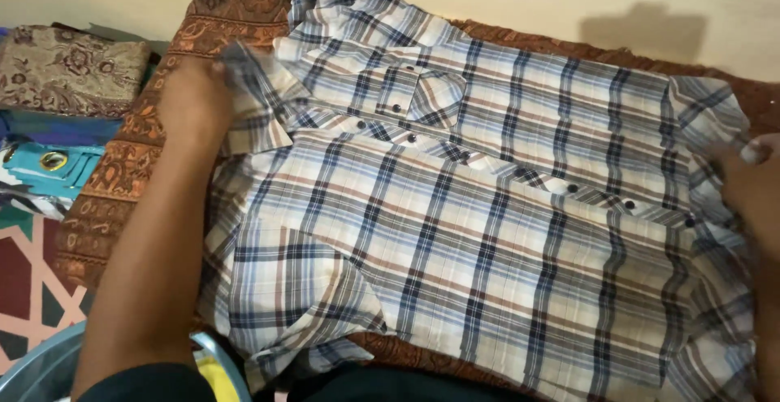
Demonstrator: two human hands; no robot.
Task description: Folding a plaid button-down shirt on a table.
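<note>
No packages, labels, signs, screens visible.

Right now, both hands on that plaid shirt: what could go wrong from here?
1. The left hand grips the plaid shirt near the collar while the right hand pins the hem; an uneven pull could skew the buttoned front.
2. The near sleeve lies bunched, so creases may get pressed in.
3. The shirt's near edge overhangs the patterned cloth; it could slide toward the basin.
</note>
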